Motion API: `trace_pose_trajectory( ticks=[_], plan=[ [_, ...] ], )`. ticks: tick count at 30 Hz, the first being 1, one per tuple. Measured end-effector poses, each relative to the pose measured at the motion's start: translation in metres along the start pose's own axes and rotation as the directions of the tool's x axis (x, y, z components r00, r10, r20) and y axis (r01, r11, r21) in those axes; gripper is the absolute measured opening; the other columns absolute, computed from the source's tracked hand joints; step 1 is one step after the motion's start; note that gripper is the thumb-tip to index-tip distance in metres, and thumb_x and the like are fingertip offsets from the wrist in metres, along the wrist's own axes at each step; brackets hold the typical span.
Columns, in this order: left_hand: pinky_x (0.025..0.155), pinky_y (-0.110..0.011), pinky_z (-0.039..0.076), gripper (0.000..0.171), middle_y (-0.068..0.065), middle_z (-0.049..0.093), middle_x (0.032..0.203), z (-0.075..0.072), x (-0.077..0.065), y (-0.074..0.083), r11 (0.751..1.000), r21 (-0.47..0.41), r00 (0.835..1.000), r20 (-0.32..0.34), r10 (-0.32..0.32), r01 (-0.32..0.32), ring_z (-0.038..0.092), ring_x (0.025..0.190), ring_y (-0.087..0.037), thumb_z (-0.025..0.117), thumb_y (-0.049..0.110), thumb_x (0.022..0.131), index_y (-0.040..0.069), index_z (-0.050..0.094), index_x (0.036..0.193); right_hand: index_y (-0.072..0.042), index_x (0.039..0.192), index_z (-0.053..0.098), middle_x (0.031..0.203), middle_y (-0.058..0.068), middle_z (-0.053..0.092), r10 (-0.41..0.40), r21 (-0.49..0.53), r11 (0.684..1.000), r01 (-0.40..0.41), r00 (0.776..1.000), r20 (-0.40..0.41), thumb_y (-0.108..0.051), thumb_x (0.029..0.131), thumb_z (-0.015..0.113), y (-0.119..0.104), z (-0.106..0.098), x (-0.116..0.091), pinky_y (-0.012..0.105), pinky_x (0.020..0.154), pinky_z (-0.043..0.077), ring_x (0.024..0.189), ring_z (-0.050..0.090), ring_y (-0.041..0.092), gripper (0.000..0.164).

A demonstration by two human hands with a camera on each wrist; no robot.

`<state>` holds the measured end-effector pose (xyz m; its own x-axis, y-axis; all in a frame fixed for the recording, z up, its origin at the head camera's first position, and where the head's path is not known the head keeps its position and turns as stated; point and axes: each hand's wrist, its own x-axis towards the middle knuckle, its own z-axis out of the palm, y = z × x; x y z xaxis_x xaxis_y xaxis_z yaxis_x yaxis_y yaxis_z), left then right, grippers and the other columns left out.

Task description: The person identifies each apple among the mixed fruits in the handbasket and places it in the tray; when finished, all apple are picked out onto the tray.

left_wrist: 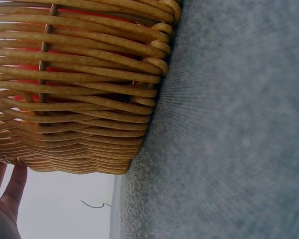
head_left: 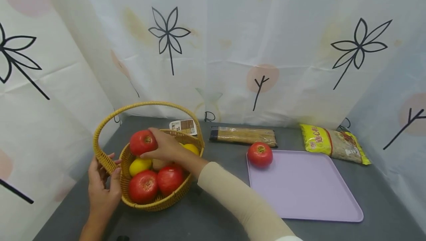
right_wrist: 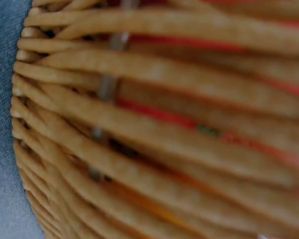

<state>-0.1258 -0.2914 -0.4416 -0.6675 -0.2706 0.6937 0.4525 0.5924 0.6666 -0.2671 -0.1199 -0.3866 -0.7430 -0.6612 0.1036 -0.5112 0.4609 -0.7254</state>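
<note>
My right hand [head_left: 165, 146] holds a red apple [head_left: 143, 143] at the left inside of a yellow wicker basket [head_left: 156, 207], above the other fruit. My left hand [head_left: 102, 189] grips the basket's left side, where the tall handle [head_left: 146, 104] meets the rim; its fingertips show against the weave [left_wrist: 84, 99] in the left wrist view. Lower in the basket lie two more red apples, one at the front [head_left: 144, 187] and one to its right [head_left: 170, 179]. A yellow lemon [head_left: 140, 166] sits below the held apple, and another yellow fruit [head_left: 192, 148] shows at the right, partly behind my wrist.
Another red apple [head_left: 260, 155] rests on the back left corner of a lilac tray [head_left: 306, 185]. Behind stand a packet of noodles [head_left: 244, 136] and a yellow bag [head_left: 334, 144]. A small labelled packet [head_left: 183, 126] lies behind the basket. Patterned curtains border the grey table.
</note>
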Motion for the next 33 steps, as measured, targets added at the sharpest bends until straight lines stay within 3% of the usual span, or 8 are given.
trace_pose_trajectory(
  ticks=[12, 18, 26, 33],
  plan=[
    [0.096, -0.013, 0.043, 0.089, -0.019, 0.052, 0.133, 0.000, 0.000, 0.001, 1.000, 0.015, 1.000, -0.002, 0.005, -0.005, 0.059, 0.112, -0.007, 0.057, -0.026, 0.086, 0.010, 0.022, 0.159, -0.019, 0.143, 0.042, 0.121, -0.009, 0.058, -0.023, 0.032, 0.999, 0.024, 0.999, -0.033, -0.043, 0.074, 0.089, -0.002, 0.008, 0.005, 0.024, 0.088, 0.050, 0.104, 0.057, 0.004, 0.087],
    [0.096, -0.013, 0.042, 0.089, -0.023, 0.051, 0.133, -0.001, -0.001, 0.000, 1.000, 0.013, 1.000, 0.004, -0.007, 0.007, 0.059, 0.112, -0.008, 0.058, -0.024, 0.087, 0.012, 0.021, 0.160, -0.022, 0.133, 0.047, 0.111, -0.012, 0.057, 0.000, 0.078, 0.997, 0.005, 0.998, -0.058, -0.042, 0.076, 0.087, -0.004, 0.010, 0.005, 0.023, 0.081, 0.052, 0.095, 0.057, 0.003, 0.072],
    [0.096, -0.013, 0.042, 0.088, -0.024, 0.051, 0.133, 0.002, -0.002, -0.001, 1.000, 0.001, 1.000, 0.001, 0.018, -0.018, 0.059, 0.113, -0.009, 0.057, -0.026, 0.086, 0.010, 0.022, 0.159, -0.020, 0.141, 0.045, 0.120, -0.008, 0.054, -0.054, 0.047, 0.997, 0.058, 0.995, -0.079, -0.041, 0.075, 0.088, -0.001, 0.011, 0.000, 0.020, 0.078, 0.051, 0.096, 0.055, 0.003, 0.081],
    [0.095, -0.012, 0.043, 0.088, -0.013, 0.052, 0.134, 0.000, 0.000, -0.001, 0.999, 0.001, 0.999, -0.004, 0.040, -0.040, 0.059, 0.113, -0.009, 0.056, -0.027, 0.085, 0.010, 0.023, 0.158, -0.020, 0.146, 0.040, 0.128, -0.004, 0.049, -0.093, -0.004, 0.996, 0.093, 0.995, -0.044, -0.041, 0.076, 0.086, -0.008, 0.010, -0.008, 0.018, 0.079, 0.049, 0.102, 0.052, 0.003, 0.086]
  ],
)
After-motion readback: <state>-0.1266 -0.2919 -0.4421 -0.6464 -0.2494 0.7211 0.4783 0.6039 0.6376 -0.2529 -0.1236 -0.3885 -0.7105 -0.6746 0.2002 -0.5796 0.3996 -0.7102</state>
